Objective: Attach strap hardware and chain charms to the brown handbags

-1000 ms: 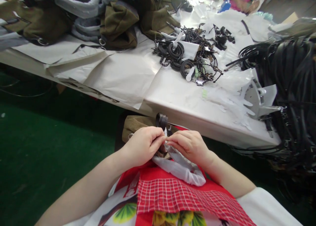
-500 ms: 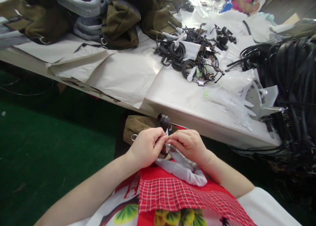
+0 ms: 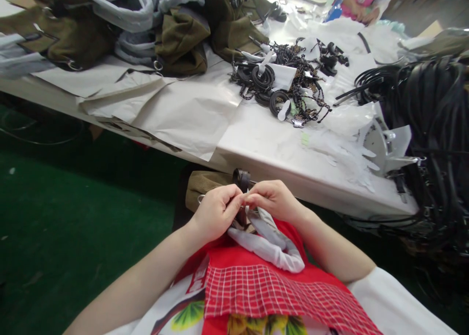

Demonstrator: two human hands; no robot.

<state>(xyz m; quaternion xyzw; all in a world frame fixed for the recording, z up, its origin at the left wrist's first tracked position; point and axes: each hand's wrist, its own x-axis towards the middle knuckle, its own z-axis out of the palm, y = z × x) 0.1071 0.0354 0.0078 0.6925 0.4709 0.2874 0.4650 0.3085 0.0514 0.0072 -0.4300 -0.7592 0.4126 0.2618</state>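
Note:
An olive-brown corduroy bag rests on my lap below the table edge. Its handle, wrapped in whitish film, loops toward my body. A dark strap curls up from the bag just beyond my fingers. My left hand is closed, thumb and forefinger pinched together over the bag. Fingertip to fingertip with it, my right hand pinches from the other side. Whatever small piece lies between the fingers is hidden by them. A metal ring shows beside my left hand.
Several olive bags with wrapped handles are piled at the table's back left. Coiled black straps and cords lie mid-table. Black straps hang over the right end beside a metal reel. Another person's hands are at the far side.
Both hands have risen slightly, and the right hand has shifted a little to the left. A white bit that showed between the fingertips is now hidden.

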